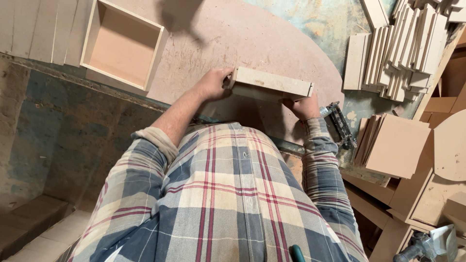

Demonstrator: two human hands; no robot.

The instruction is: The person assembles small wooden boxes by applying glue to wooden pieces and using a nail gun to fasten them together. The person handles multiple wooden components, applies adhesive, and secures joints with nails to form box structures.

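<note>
I hold a shallow box frame of pale fibreboard on edge over the round brown worktop, just in front of my plaid shirt. My left hand grips its left end. My right hand holds its right end from below. A finished square open box of the same board lies flat on the worktop at the far left.
Several cut board strips are piled at the top right. A stack of square panels lies at the right, with a nail gun beside my right wrist. Another power tool sits at the bottom right among larger board pieces.
</note>
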